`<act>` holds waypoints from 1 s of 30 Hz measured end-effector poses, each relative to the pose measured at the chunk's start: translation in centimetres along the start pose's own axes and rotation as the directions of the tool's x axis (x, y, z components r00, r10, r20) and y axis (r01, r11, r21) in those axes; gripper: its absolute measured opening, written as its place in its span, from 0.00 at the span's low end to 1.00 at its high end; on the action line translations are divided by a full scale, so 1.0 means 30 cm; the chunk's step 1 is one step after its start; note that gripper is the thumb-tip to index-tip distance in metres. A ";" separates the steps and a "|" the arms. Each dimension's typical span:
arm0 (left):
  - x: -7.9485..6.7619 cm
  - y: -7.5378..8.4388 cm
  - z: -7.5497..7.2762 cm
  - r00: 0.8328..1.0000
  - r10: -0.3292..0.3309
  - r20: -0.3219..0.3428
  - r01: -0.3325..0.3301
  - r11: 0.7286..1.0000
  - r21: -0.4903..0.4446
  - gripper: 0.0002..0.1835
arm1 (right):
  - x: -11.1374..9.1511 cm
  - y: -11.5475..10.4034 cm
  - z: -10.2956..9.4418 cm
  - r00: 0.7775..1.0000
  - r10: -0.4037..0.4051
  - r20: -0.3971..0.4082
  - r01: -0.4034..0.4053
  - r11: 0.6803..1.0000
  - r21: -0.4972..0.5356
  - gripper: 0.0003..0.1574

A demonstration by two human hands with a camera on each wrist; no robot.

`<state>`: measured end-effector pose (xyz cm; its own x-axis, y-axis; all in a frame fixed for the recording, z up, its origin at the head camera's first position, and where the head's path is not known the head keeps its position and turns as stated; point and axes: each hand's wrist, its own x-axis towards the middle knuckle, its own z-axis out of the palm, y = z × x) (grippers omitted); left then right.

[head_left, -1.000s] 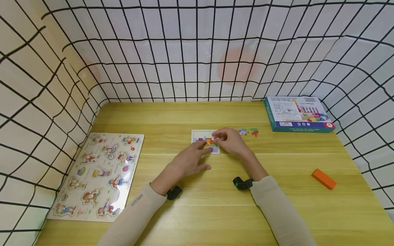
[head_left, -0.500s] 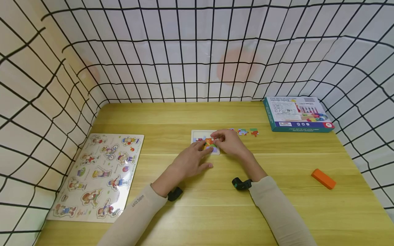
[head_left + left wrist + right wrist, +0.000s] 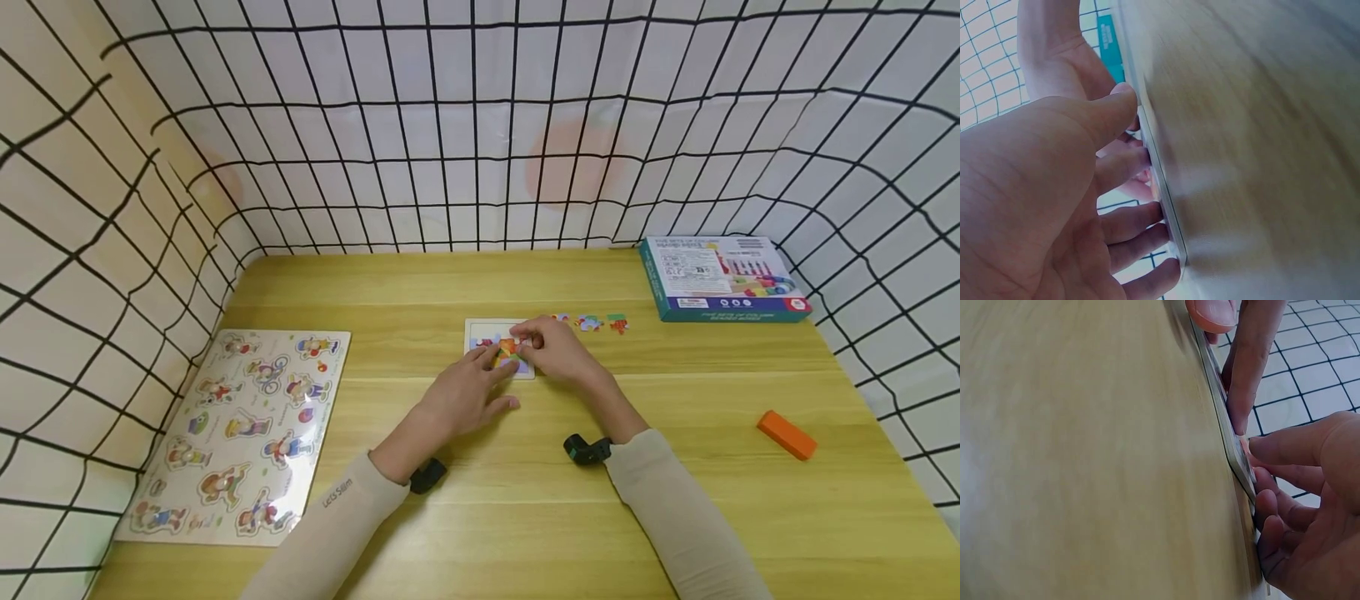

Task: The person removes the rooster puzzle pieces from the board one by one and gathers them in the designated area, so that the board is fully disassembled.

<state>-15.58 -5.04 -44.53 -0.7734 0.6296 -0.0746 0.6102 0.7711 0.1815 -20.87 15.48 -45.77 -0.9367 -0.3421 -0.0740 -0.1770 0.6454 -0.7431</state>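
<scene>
A small jigsaw puzzle with a pale frame (image 3: 491, 322) lies on the table in front of me, partly filled with colourful pieces. My left hand (image 3: 463, 392) rests on its lower left part, fingers spread and nearly straight; in the left wrist view the fingertips touch the board's edge (image 3: 1169, 209). At the puzzle's right side, my right hand (image 3: 561, 348) pinches a puzzle piece between thumb and curled fingers; the piece is mostly hidden. Its fingers bend over the board's corner in the right wrist view. Beyond this hand lie loose puzzle pieces (image 3: 588, 322), one partly covered.
To the left lies a large picture board (image 3: 251, 425) with cartoon figures. A teal-edged box (image 3: 731, 279) stands at the back right, and an orange block (image 3: 787, 434) lies nearer on the right. Black-lined grid sheeting (image 3: 457, 125) surrounds the wooden table (image 3: 510, 533).
My right hand has shifted slightly left over the puzzle, and another loose piece now shows behind it. The left hand has stayed nearly still. The head view has tilted slightly.
</scene>
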 end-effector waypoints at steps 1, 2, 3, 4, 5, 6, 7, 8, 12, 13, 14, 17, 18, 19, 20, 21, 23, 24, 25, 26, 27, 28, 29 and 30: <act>-0.001 0.001 0.000 1.000 0.001 0.000 -0.001 1.000 0.000 0.36 | 0.000 0.000 0.001 1.000 -0.005 0.000 0.005 1.000 -0.009 0.19; -0.001 0.001 0.001 1.000 0.001 -0.001 -0.001 1.000 0.001 0.35 | 0.000 0.001 0.001 1.000 -0.013 0.000 0.013 1.000 -0.016 0.19; -0.002 0.001 0.001 1.000 0.001 -0.001 -0.001 1.000 0.001 0.35 | 0.001 0.001 0.002 1.000 -0.020 0.000 0.020 1.000 -0.022 0.18; -0.002 0.002 0.001 1.000 0.001 -0.002 -0.001 1.000 0.003 0.35 | 0.001 0.000 0.001 1.000 -0.024 -0.002 0.024 0.999 -0.024 0.18; -0.002 0.002 0.002 1.000 0.001 -0.003 -0.001 1.000 0.004 0.35 | 0.001 0.001 0.001 1.000 -0.027 -0.002 0.027 0.999 -0.029 0.17; -0.003 0.002 0.003 1.000 0.001 -0.004 -0.001 1.000 0.008 0.35 | 0.001 0.001 0.000 1.000 -0.027 -0.003 0.027 0.999 -0.032 0.17; -0.002 0.002 0.004 1.000 0.001 -0.006 -0.001 1.000 0.013 0.35 | 0.001 0.003 0.000 1.000 -0.026 -0.003 0.026 0.999 -0.032 0.17; -0.002 0.002 0.004 1.000 0.001 -0.006 -0.001 1.000 0.015 0.35 | 0.000 0.004 0.000 1.000 -0.024 -0.004 0.024 0.999 -0.031 0.17; -0.001 0.002 0.007 1.000 -0.002 -0.008 0.002 1.000 0.018 0.35 | -0.001 0.009 -0.005 1.000 -0.009 -0.011 0.009 1.000 -0.015 0.16; -0.001 0.002 0.008 1.000 -0.003 -0.007 0.003 1.000 0.018 0.35 | 0.000 0.011 -0.006 1.000 -0.008 -0.011 0.008 1.000 -0.009 0.16; -0.001 0.001 0.008 1.000 -0.004 -0.006 0.004 1.000 0.020 0.35 | 0.000 0.012 -0.007 1.000 -0.008 -0.010 0.008 1.000 -0.007 0.16; -0.001 0.002 0.008 1.000 -0.003 0.002 0.003 0.999 0.035 0.35 | -0.001 0.015 -0.011 1.000 -0.011 -0.003 0.011 1.000 -0.004 0.17; -0.002 0.002 0.008 1.000 -0.002 0.007 0.002 0.999 0.041 0.35 | -0.001 0.015 -0.012 1.000 -0.015 0.002 0.015 1.000 -0.007 0.17; -0.003 0.003 0.007 1.000 -0.001 0.014 0.000 0.999 0.046 0.35 | -0.001 0.015 -0.013 1.000 -0.018 0.007 0.018 1.000 -0.009 0.17; -0.003 0.003 0.007 1.000 0.001 0.019 -0.002 0.999 0.050 0.35 | -0.002 0.014 -0.014 1.000 -0.020 0.009 0.020 1.000 -0.013 0.17; -0.004 0.003 0.006 1.000 0.002 0.023 -0.003 0.999 0.051 0.35 | -0.002 0.014 -0.014 1.000 -0.021 0.010 0.021 1.000 -0.015 0.17; -0.006 0.003 0.005 1.000 0.005 0.028 -0.006 0.999 0.052 0.35 | -0.002 0.016 -0.014 1.000 -0.027 0.008 0.027 0.999 -0.018 0.17; -0.006 0.003 0.005 0.999 0.005 0.032 -0.006 0.999 0.051 0.35 | -0.001 0.018 -0.013 1.000 -0.028 0.005 0.029 0.999 -0.017 0.17; -0.006 0.003 0.005 0.999 0.004 0.033 -0.006 0.999 0.051 0.35 | 0.000 0.019 -0.013 1.000 -0.028 0.000 0.028 0.999 -0.015 0.16; -0.006 0.002 0.006 0.999 0.005 0.033 -0.006 0.999 0.051 0.35 | 0.000 0.021 -0.013 1.000 -0.028 -0.005 0.028 1.000 -0.009 0.16; -0.006 0.002 0.006 1.000 0.006 0.030 -0.007 0.999 0.052 0.35 | 0.002 0.024 -0.013 1.000 -0.030 -0.011 0.030 1.000 -0.005 0.15; -0.005 0.001 0.007 1.000 0.007 0.029 -0.008 0.999 0.052 0.35 | 0.002 0.025 -0.013 0.999 -0.027 -0.017 0.027 1.000 0.003 0.15; -0.004 0.000 0.007 1.000 0.007 0.027 -0.008 0.999 0.053 0.35 | 0.002 0.025 -0.015 0.999 -0.022 -0.023 0.022 1.000 0.011 0.14; -0.003 0.000 0.007 1.000 0.006 0.028 -0.007 0.999 0.054 0.36 | 0.002 0.025 -0.017 0.999 -0.018 -0.030 0.019 1.000 0.022 0.14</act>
<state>-15.46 -5.07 -44.74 -0.7647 0.6363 -0.1014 0.6241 0.7706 0.1290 -21.22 16.29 -46.00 -0.9419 -0.3335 -0.0404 -0.1882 0.6237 -0.7586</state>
